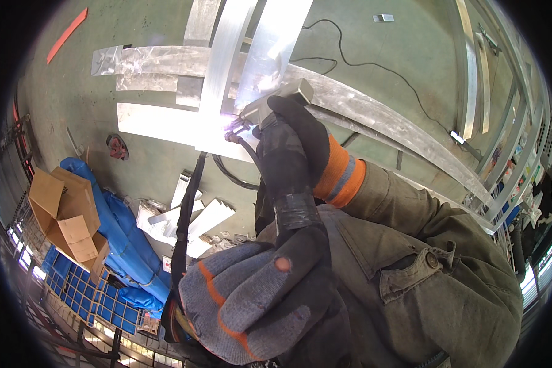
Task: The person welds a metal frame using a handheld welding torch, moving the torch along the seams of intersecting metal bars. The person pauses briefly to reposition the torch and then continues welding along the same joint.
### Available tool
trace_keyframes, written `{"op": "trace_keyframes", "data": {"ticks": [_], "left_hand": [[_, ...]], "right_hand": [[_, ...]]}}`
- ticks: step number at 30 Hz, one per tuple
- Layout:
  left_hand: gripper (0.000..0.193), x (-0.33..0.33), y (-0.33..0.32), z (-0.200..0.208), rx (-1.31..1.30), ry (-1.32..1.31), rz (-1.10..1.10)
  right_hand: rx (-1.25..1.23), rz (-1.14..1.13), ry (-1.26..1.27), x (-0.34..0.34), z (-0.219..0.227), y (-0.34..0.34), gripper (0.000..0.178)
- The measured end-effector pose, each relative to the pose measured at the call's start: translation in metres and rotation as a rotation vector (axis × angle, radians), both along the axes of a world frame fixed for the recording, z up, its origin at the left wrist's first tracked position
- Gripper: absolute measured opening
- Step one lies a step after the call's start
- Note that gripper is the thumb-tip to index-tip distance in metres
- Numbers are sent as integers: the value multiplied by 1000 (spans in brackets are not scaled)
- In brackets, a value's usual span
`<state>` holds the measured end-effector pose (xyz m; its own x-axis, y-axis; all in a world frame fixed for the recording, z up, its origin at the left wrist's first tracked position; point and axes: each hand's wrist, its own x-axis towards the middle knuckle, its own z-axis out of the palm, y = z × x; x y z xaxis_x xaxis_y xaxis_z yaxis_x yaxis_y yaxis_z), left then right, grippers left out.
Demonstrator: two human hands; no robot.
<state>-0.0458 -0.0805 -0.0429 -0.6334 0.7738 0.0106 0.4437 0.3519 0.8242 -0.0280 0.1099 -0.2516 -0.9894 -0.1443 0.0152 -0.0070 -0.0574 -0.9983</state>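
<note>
Metal bars point(222, 67) crossed ahead of both hands, glare point(210, 122) where they meet. Welding torch point(260, 111) just beside, long axis running back toward left hand point(245, 300), curled at rear, grip partly hidden. Right hand point(303, 135), nearer glare, closed round front. Nozzle point(232, 136) points left.

Free rm over upper-L flr point(61, 101); metal bars point(227, 58), cardbd box point(81, 203) in way.

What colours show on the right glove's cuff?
The right glove's cuff is orange with a grey band, best seen in the head view.
</note>
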Motion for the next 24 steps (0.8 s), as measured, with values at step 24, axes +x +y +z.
{"op": "trace_keyframes", "data": {"ticks": [24], "left_hand": [[39, -18, 22, -11, -11, -82, -31]], "right_hand": [[-79, -69, -182, 10, -12, 11, 80]]}}
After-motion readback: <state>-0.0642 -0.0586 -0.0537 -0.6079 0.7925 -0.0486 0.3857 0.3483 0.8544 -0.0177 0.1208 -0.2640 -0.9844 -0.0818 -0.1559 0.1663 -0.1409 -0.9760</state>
